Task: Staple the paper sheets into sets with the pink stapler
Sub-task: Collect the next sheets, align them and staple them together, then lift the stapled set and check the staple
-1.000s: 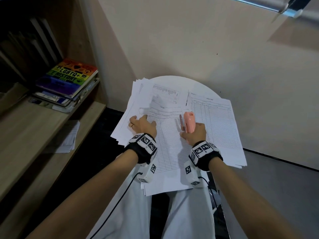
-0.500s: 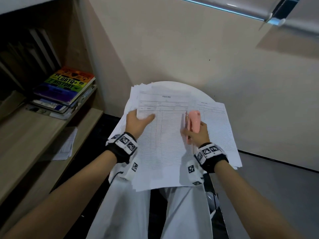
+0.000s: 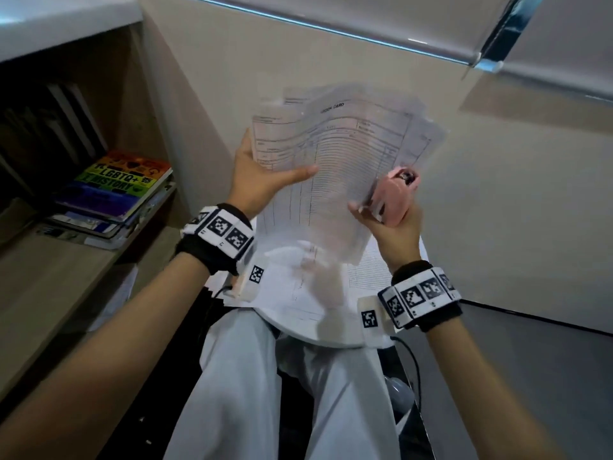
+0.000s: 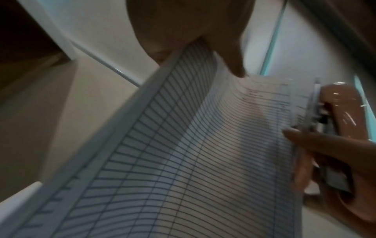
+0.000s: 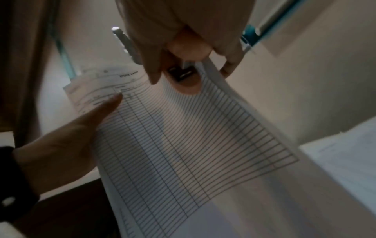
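Apparently early: the left hand (image 3: 255, 180) grips a sheaf of sheets (image 3: 335, 161) raised above the desk (image 3: 298, 330), the right hand (image 3: 394, 227) pinches their edge while clutching the stapler (image 3: 393, 197). More sheets lie on the desk; stapling looks still to come.

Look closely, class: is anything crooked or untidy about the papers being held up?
Yes. The lifted sheets are not squared: their top corners fan out unevenly and the bundle bows between the left hand and the right hand, which also holds the pink stapler.
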